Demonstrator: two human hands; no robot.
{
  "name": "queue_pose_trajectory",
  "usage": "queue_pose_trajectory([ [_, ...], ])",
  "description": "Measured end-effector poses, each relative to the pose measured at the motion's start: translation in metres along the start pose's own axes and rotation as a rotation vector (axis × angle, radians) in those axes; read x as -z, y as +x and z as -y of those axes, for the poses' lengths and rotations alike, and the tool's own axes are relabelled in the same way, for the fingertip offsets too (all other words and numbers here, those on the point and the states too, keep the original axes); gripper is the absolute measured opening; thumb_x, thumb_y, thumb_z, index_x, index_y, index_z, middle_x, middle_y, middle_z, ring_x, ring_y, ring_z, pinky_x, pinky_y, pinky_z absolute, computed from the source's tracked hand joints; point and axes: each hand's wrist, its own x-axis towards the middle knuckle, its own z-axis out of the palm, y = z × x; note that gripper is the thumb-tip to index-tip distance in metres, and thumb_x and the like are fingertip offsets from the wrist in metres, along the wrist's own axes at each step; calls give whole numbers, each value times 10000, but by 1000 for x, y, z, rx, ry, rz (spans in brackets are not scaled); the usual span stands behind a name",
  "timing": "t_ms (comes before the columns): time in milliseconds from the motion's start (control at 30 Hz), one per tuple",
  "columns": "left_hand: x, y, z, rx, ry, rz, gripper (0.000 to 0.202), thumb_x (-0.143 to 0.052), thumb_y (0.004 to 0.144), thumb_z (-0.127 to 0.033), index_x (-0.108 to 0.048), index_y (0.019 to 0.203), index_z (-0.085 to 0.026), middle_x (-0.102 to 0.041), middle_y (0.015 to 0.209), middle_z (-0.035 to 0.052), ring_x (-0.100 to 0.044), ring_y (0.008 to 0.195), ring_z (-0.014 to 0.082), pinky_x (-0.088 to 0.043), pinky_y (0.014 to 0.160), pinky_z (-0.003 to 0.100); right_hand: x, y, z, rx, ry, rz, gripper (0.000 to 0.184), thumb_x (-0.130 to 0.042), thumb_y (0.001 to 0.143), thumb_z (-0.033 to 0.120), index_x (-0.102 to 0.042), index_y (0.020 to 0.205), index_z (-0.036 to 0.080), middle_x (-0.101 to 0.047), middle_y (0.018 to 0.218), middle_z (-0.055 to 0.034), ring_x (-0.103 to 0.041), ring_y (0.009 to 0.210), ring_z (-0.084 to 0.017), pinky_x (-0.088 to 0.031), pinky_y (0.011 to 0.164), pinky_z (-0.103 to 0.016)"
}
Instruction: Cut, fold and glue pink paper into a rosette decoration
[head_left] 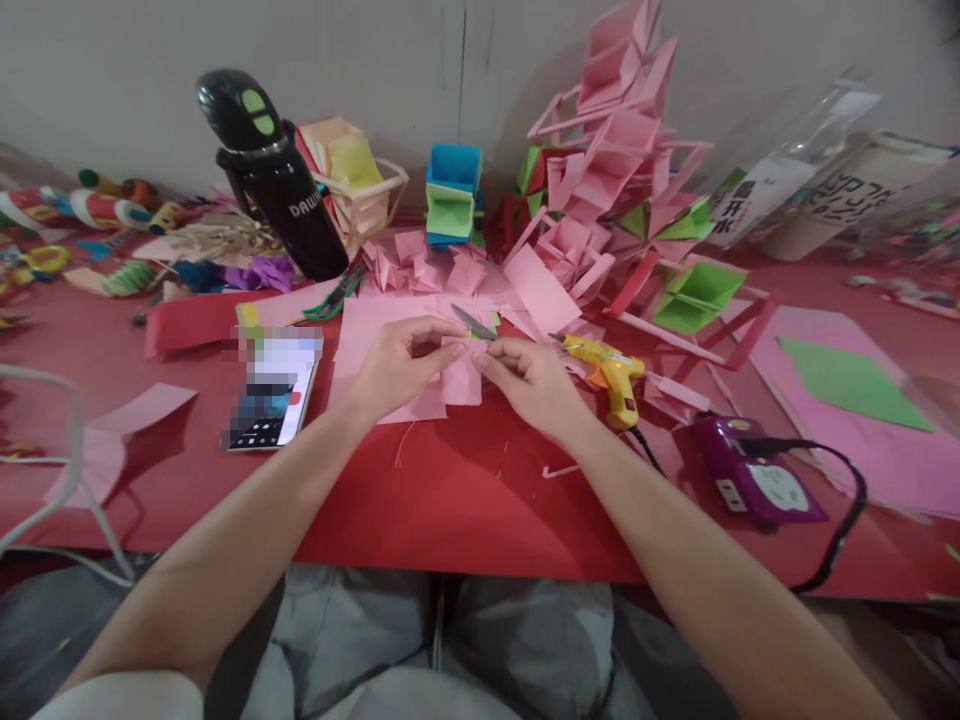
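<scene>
My left hand (401, 360) is closed in a pinch on the upper left edge of a small folded piece of pink paper (461, 373). At its right edge, my right hand (531, 382) pinches with thumb and forefinger. A pointed grey blade (471, 322) juts up and left from behind my right fingertips; I cannot tell if that hand holds it or it lies behind. Flat pink sheets (360, 345) spread under and beside my left hand. Just right of my right hand lies a yellow glue gun (611, 375) with its nozzle toward the papers.
A phone (274, 390) lies left of my hands, below a black bottle (277, 190). Pink folded-paper structures (619, 150) are stacked at the back right, near a clear plastic bottle (795, 160). A purple power socket box (757, 470) with a black cable sits right.
</scene>
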Motion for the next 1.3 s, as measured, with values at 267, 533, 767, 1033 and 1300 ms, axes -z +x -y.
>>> queue_pose_trajectory([
  [267, 0, 0, 1, -33, -8, -44, 199, -764, 796, -295, -776, 951, -171, -780, 982, 70, -710, 901, 187, -581, 839, 312, 3, 1, 0, 47, -13, 21, 288, -511, 967, 394, -591, 804, 171, -553, 717, 1, -487, 666, -129, -390, 646, -278],
  [533, -1, -1, 1, -13, -14, -50, 163, -783, 770, -290, -763, 881, -172, -776, 891, 54, -707, 817, 173, -583, 750, 288, 1, -1, 0, 67, -55, 21, 278, -508, 980, 378, -595, 805, 180, -593, 722, -5, -544, 695, -144, -420, 667, -276],
  [767, 0, -1, 3, -12, 0, -56, 180, -781, 767, -296, -760, 886, -163, -774, 898, 65, -709, 812, 175, -581, 741, 287, 0, -2, 0, 95, -112, 5, 298, -494, 991, 388, -598, 802, 184, -611, 738, -13, -554, 703, -148, -415, 665, -274],
  [1033, 0, -2, 3, -7, -18, -18, 170, -764, 782, -303, -756, 881, -166, -771, 913, 65, -707, 847, 180, -586, 779, 299, -1, -3, 2, 102, -175, -7, 260, -477, 983, 341, -595, 813, 184, -580, 719, -12, -508, 678, -149, -372, 631, -277],
  [1300, 0, -3, 1, -3, -27, -7, 166, -769, 778, -302, -758, 876, -168, -771, 902, 63, -708, 835, 179, -582, 771, 297, -1, -5, 3, 94, -192, -15, 274, -480, 978, 378, -615, 848, 178, -596, 737, -20, -507, 675, -147, -369, 616, -271],
])
